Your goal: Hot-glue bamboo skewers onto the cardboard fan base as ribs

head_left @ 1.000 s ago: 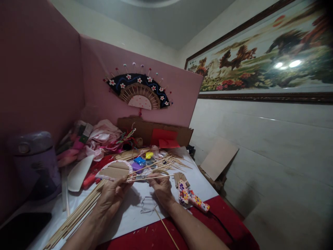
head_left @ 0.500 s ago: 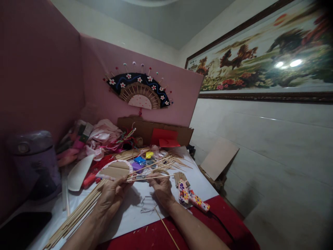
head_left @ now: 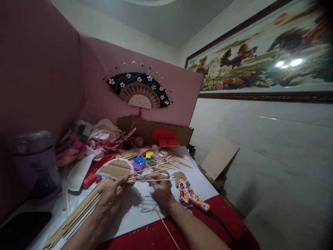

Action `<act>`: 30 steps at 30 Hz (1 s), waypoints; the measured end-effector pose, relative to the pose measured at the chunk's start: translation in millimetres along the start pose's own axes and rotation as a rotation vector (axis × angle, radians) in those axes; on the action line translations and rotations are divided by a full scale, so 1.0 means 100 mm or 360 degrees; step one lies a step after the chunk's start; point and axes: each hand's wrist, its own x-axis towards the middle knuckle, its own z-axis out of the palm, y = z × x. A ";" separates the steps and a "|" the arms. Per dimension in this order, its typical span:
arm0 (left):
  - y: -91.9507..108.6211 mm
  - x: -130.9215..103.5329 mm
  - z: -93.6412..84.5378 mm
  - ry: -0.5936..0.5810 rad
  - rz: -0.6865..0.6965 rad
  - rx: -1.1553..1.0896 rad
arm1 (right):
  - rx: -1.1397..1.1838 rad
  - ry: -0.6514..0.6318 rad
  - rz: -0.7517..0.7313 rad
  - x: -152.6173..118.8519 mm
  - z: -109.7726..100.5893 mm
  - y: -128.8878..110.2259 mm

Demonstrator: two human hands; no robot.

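Observation:
My left hand point(head_left: 113, 195) is closed on the lower edge of a half-round cardboard piece point(head_left: 116, 168) with a pale pink and white rim. Between the fingers of my right hand point(head_left: 161, 190) is a thin bamboo skewer point(head_left: 142, 180), lying nearly level. Its left end meets the corner of the cardboard by my left fingertips; whether it is fixed there I cannot tell. Other thin sticks point(head_left: 153, 170) run from that same corner toward the upper right. A glue gun with a flower pattern point(head_left: 194, 199) lies right of my right hand, its nozzle end by a cardboard scrap point(head_left: 179, 177).
Long sticks point(head_left: 78, 213) lie under my left forearm. Behind are loose skewers point(head_left: 174, 160), blue clay packs point(head_left: 139, 160) and scissors point(head_left: 163, 172). A purple bottle point(head_left: 35, 166) and black phone-like slab point(head_left: 24, 225) stand left. A decorated fan point(head_left: 140, 88) hangs on the pink panel.
The skewer in my right hand has tilted a little, its right end lower and slightly further right. Both hands stay almost in place, and the cardboard piece has hardly moved.

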 end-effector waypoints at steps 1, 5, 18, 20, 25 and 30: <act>0.00 0.00 0.00 0.0005 -0.0001 -0.0004 | -0.0005 -0.0001 -0.0008 0.00 0.00 0.01; 0.00 -0.01 0.00 -0.0004 0.0004 0.0018 | -0.0038 -0.0006 -0.0030 0.01 -0.01 0.04; 0.02 -0.04 0.03 0.0007 0.0022 0.0036 | -0.0095 0.0005 -0.0030 0.02 -0.01 0.03; 0.01 -0.03 0.02 -0.0030 0.0047 0.0068 | -0.0084 -0.0006 -0.0035 0.02 -0.01 0.05; 0.00 -0.02 0.02 -0.0014 0.0055 0.0078 | -0.0063 -0.0013 -0.0007 0.02 0.00 0.06; -0.01 -0.01 0.01 -0.0020 0.0050 0.0077 | -0.0060 -0.0004 0.0015 0.01 0.00 -0.01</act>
